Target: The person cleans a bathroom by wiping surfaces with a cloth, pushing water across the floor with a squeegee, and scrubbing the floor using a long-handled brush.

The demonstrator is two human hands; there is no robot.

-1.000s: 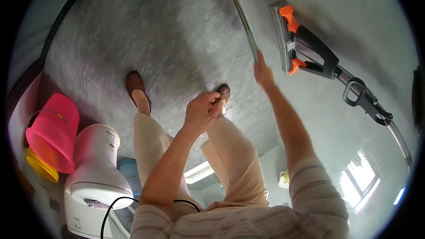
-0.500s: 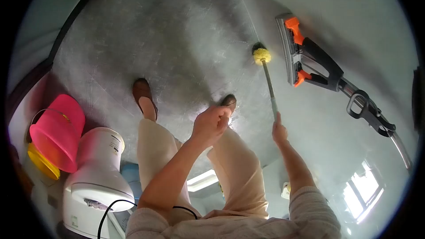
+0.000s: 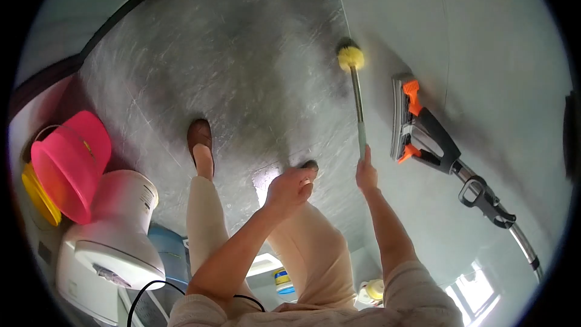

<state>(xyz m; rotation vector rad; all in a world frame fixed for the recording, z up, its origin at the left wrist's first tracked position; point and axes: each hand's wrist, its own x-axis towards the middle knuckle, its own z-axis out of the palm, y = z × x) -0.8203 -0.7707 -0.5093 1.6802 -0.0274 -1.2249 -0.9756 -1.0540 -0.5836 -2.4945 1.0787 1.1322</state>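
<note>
My right hand [image 3: 366, 175] is wrapped round the pale handle of a long brush [image 3: 356, 94]. Its metal shaft leads up to a round head of yellow and black bristles, at the line where the grey floor [image 3: 242, 54] meets the white wall. My left hand [image 3: 290, 189] is in a loose fist above my leg, fingers curled in, and nothing shows in it. Close beyond that fist is the tip of a brown shoe [image 3: 310, 165], partly hidden by it.
A sponge mop [image 3: 431, 130] with orange clips leans along the wall at right. At left stand a pink bucket [image 3: 72, 163], a yellow basin [image 3: 39, 197] and a white toilet [image 3: 121, 218]. A blue container [image 3: 168, 248] sits beside the toilet. My other brown shoe [image 3: 200, 136] is on the floor.
The brush head has moved a little up and left along the floor edge, still in my right hand. My left hand stays curled, and the view has shifted.
</note>
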